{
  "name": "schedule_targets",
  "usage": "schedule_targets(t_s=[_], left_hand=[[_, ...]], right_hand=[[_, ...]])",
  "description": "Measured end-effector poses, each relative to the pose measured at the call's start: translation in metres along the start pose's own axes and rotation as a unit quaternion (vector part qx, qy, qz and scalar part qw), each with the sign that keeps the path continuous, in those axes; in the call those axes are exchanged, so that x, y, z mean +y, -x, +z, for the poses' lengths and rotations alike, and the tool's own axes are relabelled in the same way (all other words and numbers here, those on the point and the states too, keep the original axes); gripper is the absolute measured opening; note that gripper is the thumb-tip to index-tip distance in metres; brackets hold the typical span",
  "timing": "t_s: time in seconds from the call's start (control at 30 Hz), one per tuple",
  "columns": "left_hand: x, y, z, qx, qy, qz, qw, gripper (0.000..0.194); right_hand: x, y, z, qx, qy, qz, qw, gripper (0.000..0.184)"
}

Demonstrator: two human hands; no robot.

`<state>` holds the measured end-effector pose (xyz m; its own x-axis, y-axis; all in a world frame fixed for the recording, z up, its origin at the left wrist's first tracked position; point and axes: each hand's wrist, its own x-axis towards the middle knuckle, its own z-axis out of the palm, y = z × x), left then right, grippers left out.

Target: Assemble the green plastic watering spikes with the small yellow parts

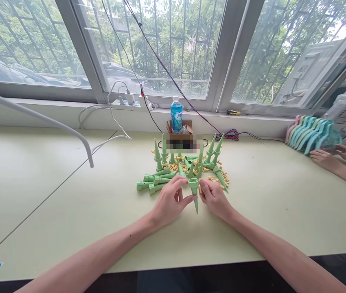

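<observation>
My left hand [174, 197] is closed on a green plant watering spike [194, 188], thumb and fingers at its side. The spike's round open collar faces up and its pointed tip points down, above the table. On the other side, my right hand [215, 196] is pinched close against the spike. A bit of a small yellow piece [200, 189] shows at its fingertips, mostly hidden. Behind my hands lie many small yellow pieces [176, 167]. Several more green spikes [157, 154] stand tip up around them, and others [160, 180] lie flat to the left.
A small cardboard box [188, 124] and a blue bottle [176, 116] are at the back by the window. Cables [231, 134] coil behind the spikes. At the right, another person's hands [325, 158] touch a row of coloured hangers [310, 132]. A white tube [69, 130] juts in from the left.
</observation>
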<state>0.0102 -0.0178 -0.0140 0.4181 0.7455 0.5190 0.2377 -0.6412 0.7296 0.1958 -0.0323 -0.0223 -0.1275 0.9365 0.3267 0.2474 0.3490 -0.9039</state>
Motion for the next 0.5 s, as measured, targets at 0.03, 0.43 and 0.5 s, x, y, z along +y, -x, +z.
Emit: schedule_targets(t_s=[0.03, 0.43, 0.5], left_hand=[[-0.0004, 0.0002, 0.0001, 0.001, -0.007, 0.013, 1.000, 0.024], [-0.0082, 0.0014, -0.0009, 0.013, -0.087, 0.125, 0.988, 0.018], [-0.0073, 0.0015, -0.0021, 0.011, -0.094, 0.141, 0.986, 0.017]], right_hand=[[-0.0003, 0.0003, 0.0002, 0.000, -0.005, 0.002, 1.000, 0.050], [0.0002, 0.0011, -0.0003, -0.026, -0.026, 0.002, 0.999, 0.052], [0.0004, 0.0011, -0.0003, -0.033, -0.020, 0.005, 0.999, 0.052]])
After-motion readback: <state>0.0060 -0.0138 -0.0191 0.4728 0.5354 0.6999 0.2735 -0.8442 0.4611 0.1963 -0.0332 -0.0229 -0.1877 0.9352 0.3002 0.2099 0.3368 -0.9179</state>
